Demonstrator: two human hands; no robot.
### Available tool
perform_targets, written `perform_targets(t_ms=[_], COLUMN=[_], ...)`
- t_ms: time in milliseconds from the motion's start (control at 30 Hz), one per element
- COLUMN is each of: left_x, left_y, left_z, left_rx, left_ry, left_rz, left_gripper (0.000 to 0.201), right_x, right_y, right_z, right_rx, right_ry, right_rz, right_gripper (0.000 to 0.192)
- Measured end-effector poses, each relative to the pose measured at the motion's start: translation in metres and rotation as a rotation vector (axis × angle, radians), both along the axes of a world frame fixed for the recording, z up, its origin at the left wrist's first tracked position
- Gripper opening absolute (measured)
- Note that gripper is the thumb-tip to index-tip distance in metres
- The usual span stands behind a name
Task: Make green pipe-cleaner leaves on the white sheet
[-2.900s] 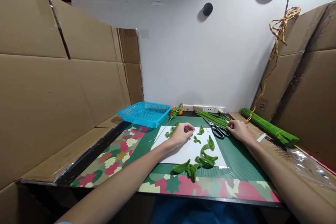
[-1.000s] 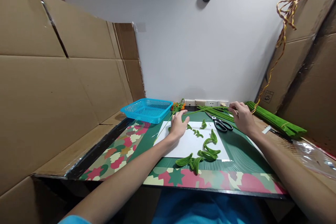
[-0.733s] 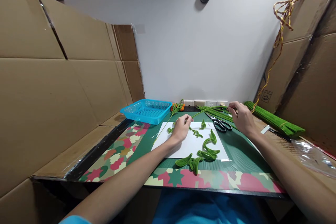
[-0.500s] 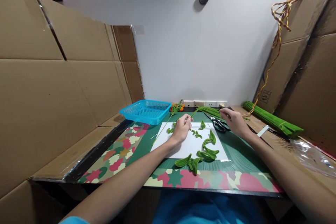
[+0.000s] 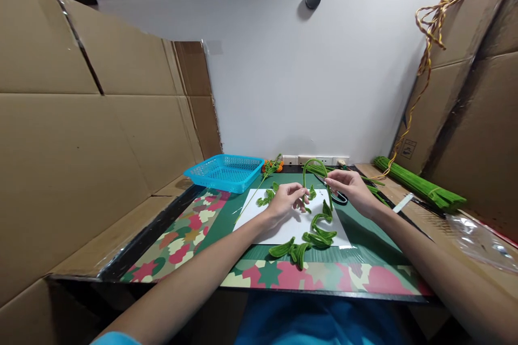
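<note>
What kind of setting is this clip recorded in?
Probably a small craft workstation walled with cardboard: a green cutting mat holds bent green pipe-cleaner pieces, with scissors and a bundle of green stems nearby.

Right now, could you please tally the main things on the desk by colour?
Blue: 1, the mesh basket.
White: 1, the paper sheet.
Black-handled: 1, the scissors.
Green: 2, the pipe cleaner arched between left hand and right hand, and the pipe-cleaner bundle.
Total: 5.

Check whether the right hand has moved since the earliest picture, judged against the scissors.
Yes. The right hand was to the right of the scissors; it now lies over them, nearer the white paper, pinching a bent green stem.
</note>
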State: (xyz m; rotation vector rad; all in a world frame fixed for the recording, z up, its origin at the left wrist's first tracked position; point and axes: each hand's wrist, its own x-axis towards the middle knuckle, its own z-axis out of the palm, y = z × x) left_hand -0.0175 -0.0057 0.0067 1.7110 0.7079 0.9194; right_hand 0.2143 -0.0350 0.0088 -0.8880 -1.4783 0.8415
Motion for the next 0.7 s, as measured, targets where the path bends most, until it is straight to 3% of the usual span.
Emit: perform_targets(t_ms=[233, 700], left_x=[0.003, 0.005], left_y=[-0.005, -0.004], left_z=[0.002, -0.003], left_rx=[-0.041, 0.019], left_ry=[0.052, 0.077], left_rz=[-0.107, -0.131], left_gripper=[0.05, 0.047], right_x=[-0.01, -0.019], right_y=[-0.002, -0.006], right_z=[-0.007, -0.006], right_rx=[-0.084, -0.145], right_ry=[0.1, 0.245], right_rz=[0.158, 0.172], right_gripper=[0.038, 0.038])
